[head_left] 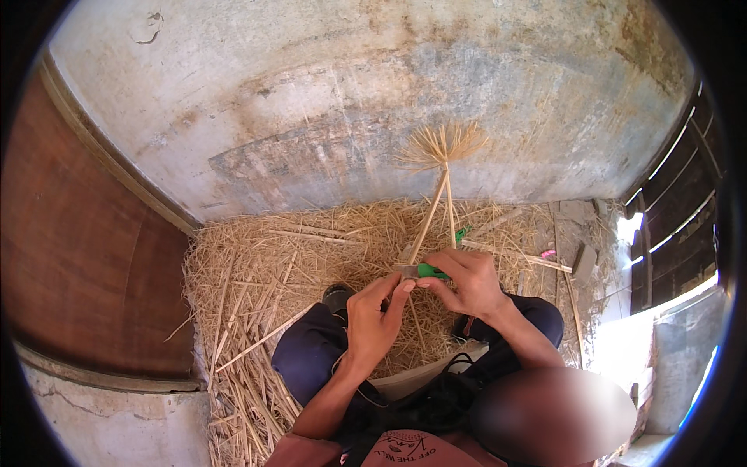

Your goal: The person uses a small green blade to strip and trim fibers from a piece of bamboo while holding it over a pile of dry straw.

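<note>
**Two pale strips with a frayed head, standing between your hands and the wall**

You are sitting low, knees apart, facing a stained, weathered wall (373,93). Ahead of you, a pale, straw-coloured piece is leaning at the wall's foot. Its far end is spreading into a frayed head (443,146), a fan of fine, stiff fibres like a worn brush. Below a narrow neck, it is dividing into two slim, smooth strips (430,212), forming an upside-down V that is reaching toward your hands.

Your right hand (471,284) is curling round a bright green-handled tool (430,271), its short grey end pointing left. Your left hand (369,319) is bringing thumb and forefinger near that grey end, by the left strip's lower end; you cannot tell whether they are pinching strip, tool or both.

Golden shavings (311,253) are covering the floor around your dark-trousered knees. Loose pale sticks (245,389) are lying at your left, and a brown panel (101,233) is standing beyond them.
</note>
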Available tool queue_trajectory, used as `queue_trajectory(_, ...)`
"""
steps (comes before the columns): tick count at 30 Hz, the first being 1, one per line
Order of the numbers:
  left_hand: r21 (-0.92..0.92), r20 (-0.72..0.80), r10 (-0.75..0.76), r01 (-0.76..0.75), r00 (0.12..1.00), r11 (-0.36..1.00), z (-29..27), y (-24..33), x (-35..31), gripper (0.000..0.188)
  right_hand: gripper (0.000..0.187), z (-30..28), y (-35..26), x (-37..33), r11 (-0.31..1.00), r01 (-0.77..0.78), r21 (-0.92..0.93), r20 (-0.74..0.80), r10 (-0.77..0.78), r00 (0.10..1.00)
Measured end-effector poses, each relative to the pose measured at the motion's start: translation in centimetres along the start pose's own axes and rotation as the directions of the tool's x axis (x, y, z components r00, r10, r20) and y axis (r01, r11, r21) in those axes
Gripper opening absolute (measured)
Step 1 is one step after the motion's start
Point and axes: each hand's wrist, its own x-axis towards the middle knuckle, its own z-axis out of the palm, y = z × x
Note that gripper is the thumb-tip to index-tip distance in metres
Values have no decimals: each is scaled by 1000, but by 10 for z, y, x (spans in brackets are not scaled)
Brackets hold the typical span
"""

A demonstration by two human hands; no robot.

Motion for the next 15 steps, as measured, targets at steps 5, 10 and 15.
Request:
queue_trajectory(5, 55, -45, 62, -60, 997, 997, 1, -6, -1, 28, 28, 2, -7, 1, 999, -5, -52, -12, 4, 1000)
queue_trajectory(10, 72, -79, 84, -78, 993, 994, 2, -5, -1, 28, 28, 2, -10, 2, 996, -30, -78, -37, 28, 999)
queue_trajectory(15, 80, -91, 84, -77, 992, 994, 3, 2, -2, 29, 29, -2, -11, 3, 995, -42, -88, -40, 38, 998)
